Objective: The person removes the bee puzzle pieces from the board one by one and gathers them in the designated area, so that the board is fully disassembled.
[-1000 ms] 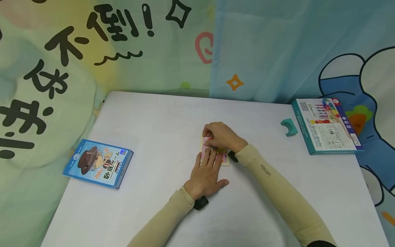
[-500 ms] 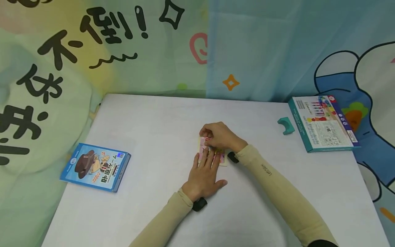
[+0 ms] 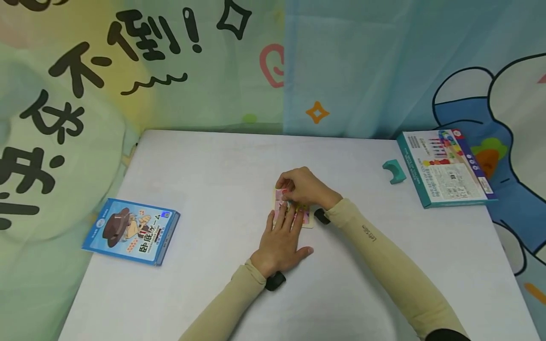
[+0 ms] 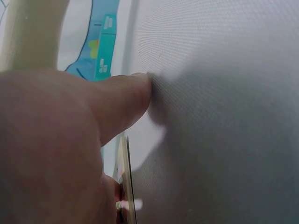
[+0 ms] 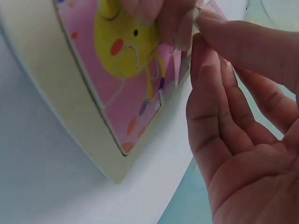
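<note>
A small framed jigsaw puzzle (image 5: 128, 100) with a pink picture and a yellow cartoon figure lies on the table, partly hidden under both hands. My left hand (image 3: 279, 246) rests on its lower part with straight, spread fingers, the thumb out on the table. At the puzzle's top edge, my right hand (image 3: 307, 187) pinches a puzzle piece between curled forefinger and thumb; most of that piece is hidden. In the right wrist view, the left fingertips (image 5: 180, 30) press on the picture beside the pinching fingers. The left wrist view shows the left thumb (image 4: 124, 102) and the puzzle frame's edge (image 4: 126, 172).
A blue game box (image 3: 132, 232) with a hat picture lies at the left edge of the white table (image 3: 213, 170). Toward the back right are a teal curved block (image 3: 395, 171) and a teal-sided box (image 3: 445, 168). A printed curtain (image 3: 204, 71) hangs behind.
The head view has shifted slightly. Both hands stay in about the same place on the puzzle.
</note>
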A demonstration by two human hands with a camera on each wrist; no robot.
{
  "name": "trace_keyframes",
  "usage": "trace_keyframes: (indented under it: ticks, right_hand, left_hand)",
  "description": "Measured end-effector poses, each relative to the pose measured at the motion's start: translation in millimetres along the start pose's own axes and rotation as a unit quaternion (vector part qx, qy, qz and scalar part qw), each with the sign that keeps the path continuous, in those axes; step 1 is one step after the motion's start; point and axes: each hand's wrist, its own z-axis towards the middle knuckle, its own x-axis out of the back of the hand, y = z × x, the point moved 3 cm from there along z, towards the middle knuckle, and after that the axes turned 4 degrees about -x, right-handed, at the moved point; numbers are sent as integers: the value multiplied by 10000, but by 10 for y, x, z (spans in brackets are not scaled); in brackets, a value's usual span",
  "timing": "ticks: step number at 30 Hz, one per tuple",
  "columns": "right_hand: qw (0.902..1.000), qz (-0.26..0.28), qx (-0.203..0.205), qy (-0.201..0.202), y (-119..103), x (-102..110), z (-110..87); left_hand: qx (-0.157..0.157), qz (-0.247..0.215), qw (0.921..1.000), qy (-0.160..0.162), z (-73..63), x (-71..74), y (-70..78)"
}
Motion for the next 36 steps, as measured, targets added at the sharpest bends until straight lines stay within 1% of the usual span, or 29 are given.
trace_keyframes:
  ticks: [11, 14, 21, 25, 29, 33, 36]
  right_hand:
    - [9998, 89, 144, 59, -37, 37, -37]
    - [9995, 132, 152, 235, -38, 85, -73]
    - [9960, 184, 231, 843, 36, 225, -155]
    - [9927, 350, 45, 1152, 142, 260, -209]
    - [9871, 728, -233, 1404, 250, 286, -278]
    - [9820, 1205, -450, 1386, 365, 336, -364]
    - [9792, 1400, -611, 1339, 434, 381, -433]
  left_hand:
    - [-13, -101, 9999, 9, 12, -18, 9]
    - [-39, -150, 9999, 49, 16, -26, 14]
    - [4, -135, 9998, 146, 20, -26, 14]
    - [33, -50, 9998, 176, 23, -35, 21]
    - [79, 12, 9998, 162, 24, -24, 37]
    - [64, -28, 9997, 228, 25, -36, 37]
    - [56, -16, 9997, 252, 26, -38, 40]
